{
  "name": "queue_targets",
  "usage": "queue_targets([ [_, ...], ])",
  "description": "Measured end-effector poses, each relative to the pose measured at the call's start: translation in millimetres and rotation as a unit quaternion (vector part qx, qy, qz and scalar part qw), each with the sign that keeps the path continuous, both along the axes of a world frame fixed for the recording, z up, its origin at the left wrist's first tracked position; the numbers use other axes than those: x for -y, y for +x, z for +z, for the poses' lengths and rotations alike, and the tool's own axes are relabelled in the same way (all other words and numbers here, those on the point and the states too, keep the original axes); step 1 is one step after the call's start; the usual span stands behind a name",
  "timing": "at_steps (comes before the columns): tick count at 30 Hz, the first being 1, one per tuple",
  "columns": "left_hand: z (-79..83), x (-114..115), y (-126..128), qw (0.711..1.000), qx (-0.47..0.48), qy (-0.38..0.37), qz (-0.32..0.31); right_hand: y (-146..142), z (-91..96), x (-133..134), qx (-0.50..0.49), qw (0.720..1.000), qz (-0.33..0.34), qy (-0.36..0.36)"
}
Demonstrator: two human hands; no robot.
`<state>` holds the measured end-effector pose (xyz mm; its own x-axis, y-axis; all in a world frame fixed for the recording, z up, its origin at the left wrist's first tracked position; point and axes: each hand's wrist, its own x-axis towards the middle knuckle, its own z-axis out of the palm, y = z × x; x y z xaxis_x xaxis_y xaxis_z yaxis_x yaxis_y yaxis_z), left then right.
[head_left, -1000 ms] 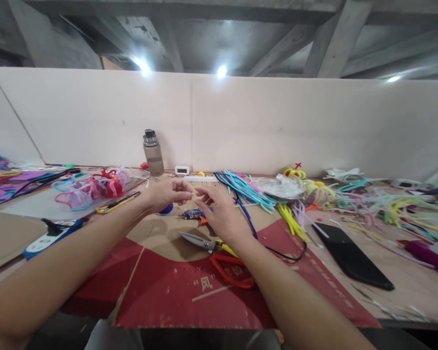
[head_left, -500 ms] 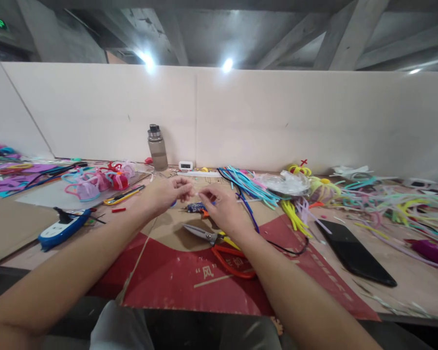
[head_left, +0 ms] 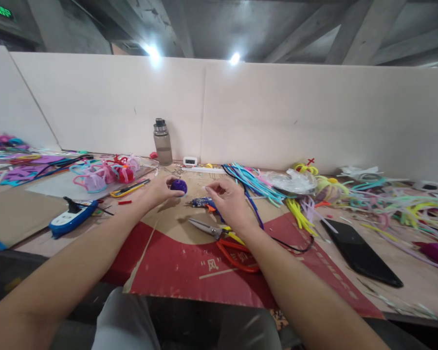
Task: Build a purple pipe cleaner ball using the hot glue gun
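My left hand (head_left: 163, 190) is closed around a small round fuzzy purple ball (head_left: 178, 186), with the thumb below it and fingers above. A short way to the right, my right hand (head_left: 228, 198) pinches a tiny whitish bit (head_left: 203, 188), too small to name. Between and just below the hands lies a glue gun (head_left: 201, 202) with a blue patterned body and orange trigger, partly hidden by my right hand. Nearer to me, scissors (head_left: 206, 227) with red and yellow handles rest on the red and tan cardboard (head_left: 175, 267), partly under my right wrist.
Bundles of blue pipe cleaners (head_left: 253, 182) and yellow ones (head_left: 300, 217) lie to the right, beside a black phone-like slab (head_left: 361, 253). Leftward are a blue and white power strip (head_left: 73, 218), a box cutter (head_left: 129, 188) and small pink baskets (head_left: 95, 180). A bottle (head_left: 162, 143) stands behind.
My left hand has picked up the purple ball, which was mostly hidden below it before. My right hand still pinches near the same spot, a little farther from the left. The view has shifted slightly.
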<state>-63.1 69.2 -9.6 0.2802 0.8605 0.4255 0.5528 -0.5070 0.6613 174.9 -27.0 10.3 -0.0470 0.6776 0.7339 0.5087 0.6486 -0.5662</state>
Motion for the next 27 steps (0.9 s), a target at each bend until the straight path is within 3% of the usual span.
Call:
queue_targets([
  [4,17.7,27,19,0.995,0.017,0.096,-0.034,-5,-2.1,2,-0.039,0.998,0.025,-0.031],
  [10,30.5,60,39,0.982,-0.062,0.176,-0.035,-13,-2.4,3,-0.093,0.991,0.056,-0.076],
  [18,22.2,60,46,0.974,-0.064,0.207,-0.072,-16,-4.3,3,-0.089,0.989,0.054,-0.104],
  [27,21.6,64,48,0.971,-0.064,0.218,-0.068,-18,-2.4,3,-0.099,0.983,0.061,-0.141],
])
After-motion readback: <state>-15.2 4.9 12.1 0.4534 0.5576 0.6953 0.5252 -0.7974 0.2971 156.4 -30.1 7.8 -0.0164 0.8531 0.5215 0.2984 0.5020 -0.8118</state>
